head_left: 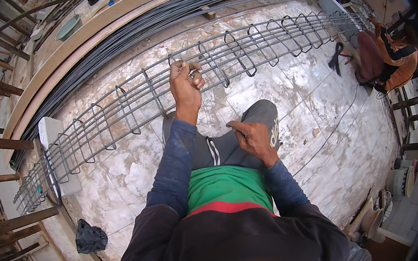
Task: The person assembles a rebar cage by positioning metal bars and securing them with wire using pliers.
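A long rebar cage [136, 98] of thin steel bars and rectangular stirrups runs across in front of me, from lower left to upper right. My left hand [187, 86] is raised at the cage's middle, beside a stirrup, with its fingers curled closed; whatever they hold is too small to make out. Over my right thigh, on the near side of the cage, is my right hand [254, 139]. Its fingers are folded together, the tip pointing left toward my left hand, and any thin thing in it cannot be made out.
White blocks [50, 129] prop the cage ends. Behind lie a bundle of long steel bars [141, 37] and wooden planks [98, 14]. At right a co-worker [396, 57] crouches by the cage, near a dark wire coil [335, 59]. A black plastic bag [90, 237] lies left.
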### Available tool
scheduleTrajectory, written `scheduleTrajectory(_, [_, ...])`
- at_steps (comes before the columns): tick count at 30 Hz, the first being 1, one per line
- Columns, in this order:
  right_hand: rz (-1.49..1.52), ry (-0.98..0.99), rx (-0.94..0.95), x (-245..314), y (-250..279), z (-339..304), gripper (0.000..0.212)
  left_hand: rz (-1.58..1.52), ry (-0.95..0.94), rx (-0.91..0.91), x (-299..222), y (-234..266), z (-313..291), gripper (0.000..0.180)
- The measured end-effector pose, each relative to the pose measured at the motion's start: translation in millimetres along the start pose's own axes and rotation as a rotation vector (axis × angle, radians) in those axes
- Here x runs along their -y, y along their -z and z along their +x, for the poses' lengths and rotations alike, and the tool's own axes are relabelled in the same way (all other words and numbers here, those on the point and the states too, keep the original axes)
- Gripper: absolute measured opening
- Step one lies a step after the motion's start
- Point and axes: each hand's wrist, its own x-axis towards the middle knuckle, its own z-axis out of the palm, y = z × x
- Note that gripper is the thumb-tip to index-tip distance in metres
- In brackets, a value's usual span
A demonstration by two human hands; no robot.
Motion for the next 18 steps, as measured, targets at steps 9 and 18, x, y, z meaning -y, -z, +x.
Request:
scheduleTrajectory(9, [0.308, -0.133, 0.077, -38.4, 27.0, 31.2, 0.031, 0.023, 0.101, 0.113, 12.7, -33.7, -27.3, 0.006])
scheduleTrajectory(18, [0.758, -0.232, -0.487, 20.2, 48.5, 129.5, 0.026, 0.101, 0.108, 0.226, 34.9, -43.0, -58.3, 0.006])
